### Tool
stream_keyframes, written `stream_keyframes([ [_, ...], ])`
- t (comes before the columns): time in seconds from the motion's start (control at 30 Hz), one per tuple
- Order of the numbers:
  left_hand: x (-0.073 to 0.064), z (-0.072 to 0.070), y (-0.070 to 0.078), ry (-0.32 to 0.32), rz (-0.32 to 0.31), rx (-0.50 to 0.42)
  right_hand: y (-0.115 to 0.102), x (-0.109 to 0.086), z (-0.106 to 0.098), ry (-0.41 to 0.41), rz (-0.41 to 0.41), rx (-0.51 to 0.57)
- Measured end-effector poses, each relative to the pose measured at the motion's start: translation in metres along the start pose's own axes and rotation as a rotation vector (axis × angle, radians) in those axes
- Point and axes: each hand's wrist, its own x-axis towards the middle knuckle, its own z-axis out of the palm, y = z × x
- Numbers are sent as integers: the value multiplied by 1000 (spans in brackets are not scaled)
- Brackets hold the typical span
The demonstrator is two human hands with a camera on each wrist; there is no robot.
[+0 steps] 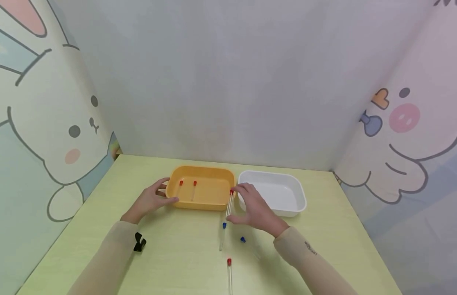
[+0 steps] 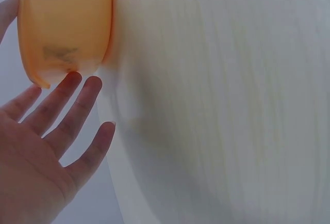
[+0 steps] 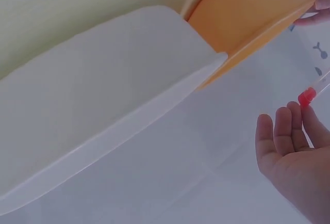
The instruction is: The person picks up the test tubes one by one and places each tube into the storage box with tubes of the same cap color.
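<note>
My left hand (image 1: 149,203) is at the left end of the orange tray (image 1: 204,206), its thumb at the rim. In the left wrist view its spread, fairly straight fingers (image 2: 67,100) touch the tray's end wall. My right hand (image 1: 255,208) pinches a clear test tube with a red cap (image 1: 231,191) over the tray's right front corner. The right wrist view shows that red cap (image 3: 307,96) at the fingertips. Inside the orange tray lie two red-capped test tubes, with caps at the left (image 1: 181,183) and nearer the middle (image 1: 195,183).
A white tray (image 1: 281,213) stands right of the orange one. In front lie a blue-capped tube (image 1: 224,225), another blue-capped tube (image 1: 243,239) and a red-capped tube (image 1: 229,262). A black clip-like object (image 1: 139,242) shows by the left sleeve. Walls bound the table's back and sides.
</note>
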Motion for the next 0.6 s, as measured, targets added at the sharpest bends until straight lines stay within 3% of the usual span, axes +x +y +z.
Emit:
stream_keyframes([
  [0.3, -1, -1, 1, -1, 6, -9, 0, 33, -3, -48, 8, 107],
  [0.6, -2, -1, 1, -8, -7, -18, 6, 59, 2, -48, -11, 134],
])
